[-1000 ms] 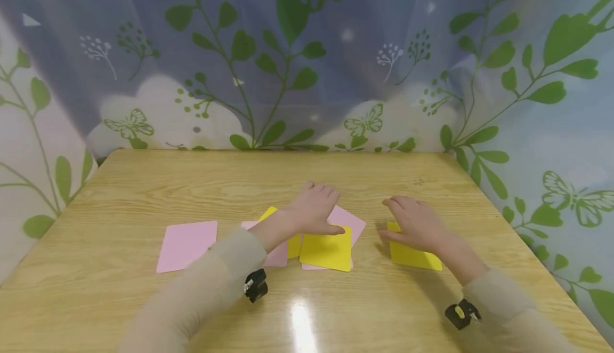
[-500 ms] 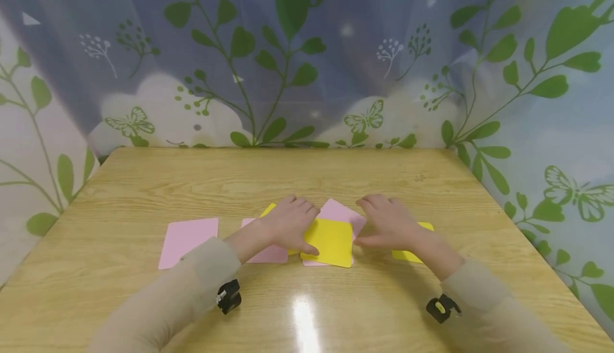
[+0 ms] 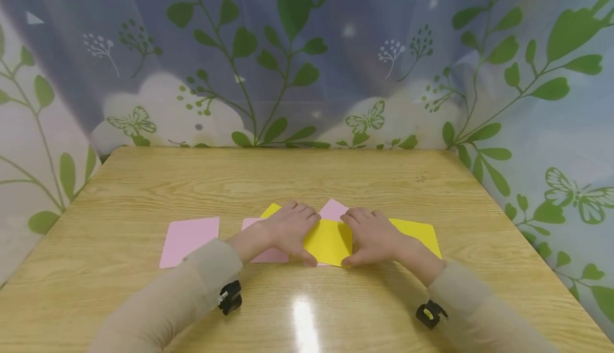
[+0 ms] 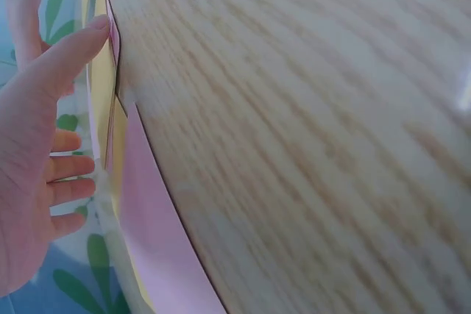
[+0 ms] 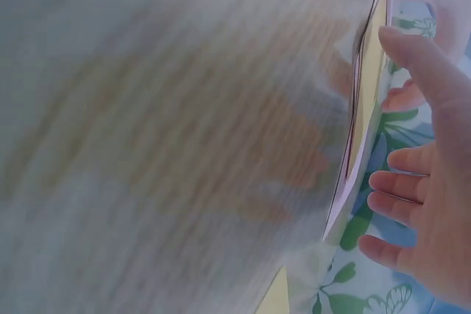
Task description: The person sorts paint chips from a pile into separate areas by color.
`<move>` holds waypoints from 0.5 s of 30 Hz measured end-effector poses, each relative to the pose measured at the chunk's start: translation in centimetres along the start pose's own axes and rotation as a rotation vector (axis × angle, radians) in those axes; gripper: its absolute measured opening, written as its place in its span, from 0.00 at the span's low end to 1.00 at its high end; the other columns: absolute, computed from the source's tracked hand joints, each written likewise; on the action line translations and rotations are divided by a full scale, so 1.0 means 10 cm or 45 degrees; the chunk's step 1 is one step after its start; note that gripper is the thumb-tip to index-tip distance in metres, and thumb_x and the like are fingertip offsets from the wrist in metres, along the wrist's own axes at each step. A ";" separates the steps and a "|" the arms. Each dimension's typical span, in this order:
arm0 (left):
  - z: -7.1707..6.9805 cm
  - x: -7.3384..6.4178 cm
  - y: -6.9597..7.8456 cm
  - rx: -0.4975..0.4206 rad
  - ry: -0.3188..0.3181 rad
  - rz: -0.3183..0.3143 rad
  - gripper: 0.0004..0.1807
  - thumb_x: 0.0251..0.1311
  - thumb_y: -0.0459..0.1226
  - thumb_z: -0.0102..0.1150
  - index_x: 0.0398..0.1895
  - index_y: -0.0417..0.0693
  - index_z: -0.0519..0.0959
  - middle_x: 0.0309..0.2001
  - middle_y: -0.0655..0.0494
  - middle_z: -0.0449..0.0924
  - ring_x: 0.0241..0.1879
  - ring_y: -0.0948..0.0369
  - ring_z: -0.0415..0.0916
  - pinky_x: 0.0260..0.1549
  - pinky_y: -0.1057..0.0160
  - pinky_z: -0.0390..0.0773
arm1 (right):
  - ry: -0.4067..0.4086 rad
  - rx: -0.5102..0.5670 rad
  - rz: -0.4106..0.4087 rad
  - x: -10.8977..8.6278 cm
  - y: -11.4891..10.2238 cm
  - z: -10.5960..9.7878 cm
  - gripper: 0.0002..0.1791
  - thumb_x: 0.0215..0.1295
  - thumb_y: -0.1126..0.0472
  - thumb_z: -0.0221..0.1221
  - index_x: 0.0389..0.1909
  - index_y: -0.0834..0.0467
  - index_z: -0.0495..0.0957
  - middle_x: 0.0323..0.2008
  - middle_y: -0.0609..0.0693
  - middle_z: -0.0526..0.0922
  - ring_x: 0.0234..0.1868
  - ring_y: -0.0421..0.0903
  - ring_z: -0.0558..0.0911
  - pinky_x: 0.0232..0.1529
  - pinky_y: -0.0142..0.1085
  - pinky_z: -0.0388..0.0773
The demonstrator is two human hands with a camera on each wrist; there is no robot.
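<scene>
A yellow square card (image 3: 331, 242) tops the middle pile, over a pink card (image 3: 332, 209) that juts out behind it. My left hand (image 3: 290, 230) is at the yellow card's left side, its thumb near the front corner. Across from it, my right hand (image 3: 375, 237) spans the right side, fingertips toward the back and thumb at the front corner. Both wrist views show thumbs right at the card edges, the other fingers extended. Under my left hand and wrist, another pink card (image 3: 271, 255) partly covers a yellow card (image 3: 271, 210).
A single pink card (image 3: 194, 238) lies at the left, partly behind my left sleeve. Right of the pile, a yellow card (image 3: 418, 229) is partly hidden by my right hand. The wooden table (image 3: 288, 177) ends at a leaf-patterned curtain (image 3: 307, 75).
My right hand has moved left from the right-hand yellow card to the middle pile. My left hand drew back leftward off the middle yellow card's top, then stayed at its left side.
</scene>
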State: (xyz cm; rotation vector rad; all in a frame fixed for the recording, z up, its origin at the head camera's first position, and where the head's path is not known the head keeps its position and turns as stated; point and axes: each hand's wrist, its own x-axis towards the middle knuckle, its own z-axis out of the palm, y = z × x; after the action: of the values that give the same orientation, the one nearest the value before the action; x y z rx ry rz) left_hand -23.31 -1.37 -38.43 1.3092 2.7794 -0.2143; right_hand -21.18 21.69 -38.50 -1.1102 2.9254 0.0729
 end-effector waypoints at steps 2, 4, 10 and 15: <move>0.01 0.00 0.00 -0.011 0.013 0.005 0.53 0.41 0.71 0.54 0.63 0.43 0.63 0.60 0.50 0.66 0.59 0.54 0.62 0.59 0.54 0.59 | -0.029 -0.001 0.002 0.01 -0.02 0.01 0.52 0.44 0.30 0.60 0.61 0.65 0.64 0.58 0.57 0.68 0.59 0.55 0.66 0.49 0.51 0.67; 0.02 0.00 0.00 -0.021 0.012 0.000 0.52 0.42 0.71 0.54 0.63 0.43 0.63 0.60 0.50 0.66 0.59 0.54 0.62 0.59 0.54 0.59 | -0.056 -0.005 0.007 0.01 -0.03 0.01 0.53 0.43 0.29 0.59 0.62 0.65 0.63 0.59 0.57 0.67 0.59 0.55 0.65 0.50 0.51 0.67; 0.05 0.00 -0.01 -0.059 -0.018 -0.016 0.52 0.43 0.71 0.52 0.64 0.44 0.63 0.62 0.50 0.65 0.60 0.54 0.61 0.59 0.54 0.58 | -0.124 -0.018 0.014 0.00 -0.04 0.04 0.53 0.44 0.28 0.57 0.61 0.64 0.63 0.59 0.57 0.67 0.58 0.54 0.66 0.50 0.50 0.67; 0.08 0.01 -0.03 -0.050 -0.014 -0.010 0.51 0.43 0.71 0.51 0.62 0.45 0.64 0.61 0.51 0.66 0.60 0.54 0.62 0.59 0.55 0.59 | -0.133 0.015 0.016 0.00 -0.03 0.05 0.51 0.45 0.29 0.58 0.60 0.65 0.63 0.58 0.57 0.67 0.57 0.54 0.67 0.49 0.50 0.68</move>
State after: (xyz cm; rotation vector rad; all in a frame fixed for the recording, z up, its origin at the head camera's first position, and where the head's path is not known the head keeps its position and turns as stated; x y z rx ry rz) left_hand -23.59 -1.61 -39.21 1.2843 2.7656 -0.1655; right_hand -20.98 21.49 -38.96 -1.0526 2.8376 0.1095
